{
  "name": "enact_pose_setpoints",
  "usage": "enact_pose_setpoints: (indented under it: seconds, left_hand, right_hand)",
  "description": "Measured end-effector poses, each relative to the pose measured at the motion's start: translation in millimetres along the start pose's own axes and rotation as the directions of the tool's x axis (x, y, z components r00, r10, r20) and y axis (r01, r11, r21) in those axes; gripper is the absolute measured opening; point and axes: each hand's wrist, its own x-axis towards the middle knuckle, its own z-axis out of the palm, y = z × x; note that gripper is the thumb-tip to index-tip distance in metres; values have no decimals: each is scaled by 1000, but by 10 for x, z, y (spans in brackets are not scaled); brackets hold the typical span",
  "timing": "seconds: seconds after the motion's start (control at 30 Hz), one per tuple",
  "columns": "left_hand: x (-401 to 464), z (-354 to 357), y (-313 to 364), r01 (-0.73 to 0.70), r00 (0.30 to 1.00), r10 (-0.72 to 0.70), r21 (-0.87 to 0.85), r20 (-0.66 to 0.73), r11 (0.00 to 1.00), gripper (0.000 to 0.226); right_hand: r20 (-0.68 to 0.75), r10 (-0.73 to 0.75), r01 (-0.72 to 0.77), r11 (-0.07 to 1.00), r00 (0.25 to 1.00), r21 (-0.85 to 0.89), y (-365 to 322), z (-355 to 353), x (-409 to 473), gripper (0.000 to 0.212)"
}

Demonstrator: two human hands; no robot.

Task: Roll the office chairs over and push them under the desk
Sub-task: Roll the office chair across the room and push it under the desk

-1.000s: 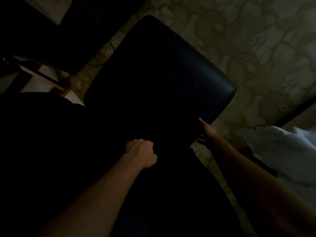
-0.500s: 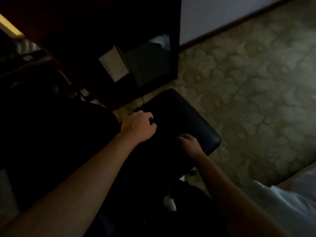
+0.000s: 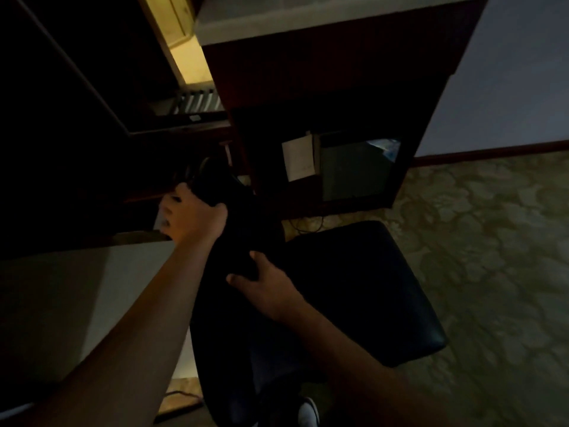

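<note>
left hand [image 3: 191, 215] gripping chair backrest [image 3: 240, 241] top | right hand [image 3: 264, 285] gripping backrest edge | seat [image 3: 369, 291] near desk [image 3: 323, 72]

Office chair [image 3: 363, 291] on patterned carpet [image 3: 492, 272]

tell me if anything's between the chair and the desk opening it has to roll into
Nothing clearly visible. Both hands, left and right, grip the chair back; the seat faces the cabinet. The space under the desk is too dark to judge.
</note>
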Motion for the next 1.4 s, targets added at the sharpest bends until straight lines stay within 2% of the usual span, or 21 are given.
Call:
enact_pose_setpoints:
  seconds: [0.07,0.1,0.13,0.17,0.23,0.3,0.43,0.57,0.73,1.0,1.1,1.27,1.4]
  left_hand:
    - [60,-122,-137,235,956,-176,-252,234,939,82]
    - [42,-167,-175,350,905,-206,-374,373,859,79]
    - [10,-184,-211,418,868,-208,-437,451,796,74]
    - [-21,-170,-231,426,861,-200,-448,467,786,72]
    - [-68,-130,-198,371,891,-168,-463,421,805,70]
    - [-104,-83,-113,333,915,-154,-482,373,810,58]
    - [-152,-21,25,333,918,-160,-487,363,807,33]
    - [-226,50,147,328,920,-151,-502,361,800,21]
    - [-402,129,342,367,895,-134,-532,426,763,48]
    - [-861,480,800,406,854,-61,-588,517,700,54]
    - [-1102,669,1029,377,870,-26,-631,492,678,64]
    - [-1593,996,1466,349,896,-42,-642,442,683,66]
    - [-1943,1285,1856,290,905,4,-625,425,724,68]
  right_hand:
    - [27,-38,39,998,999,-40,-53,162,-96,80]
    - [20,-43,44,997,999,-66,-57,212,-133,80]
    - [12,-42,42,996,999,-81,-58,230,-166,81]
    - [8,-36,37,995,999,-88,-64,232,-186,82]
    - [13,-19,21,994,1000,-103,-112,209,-188,85]
    - [-1,-8,8,995,1000,-101,-157,162,-167,86]
    - [-63,6,-13,995,998,-102,-195,69,-155,83]
    - [-97,37,-46,994,995,-98,-184,31,-195,80]
    - [-125,16,-33,990,992,-134,-214,-162,-264,83]
    - [-146,77,-103,978,986,-182,48,-738,-601,92]
    - [-177,96,-143,949,979,-279,181,-920,-754,98]
    - [-248,150,-211,948,957,-239,460,-1384,-1005,94]
    - [-304,187,-257,944,934,-208,726,-1855,-1232,92]
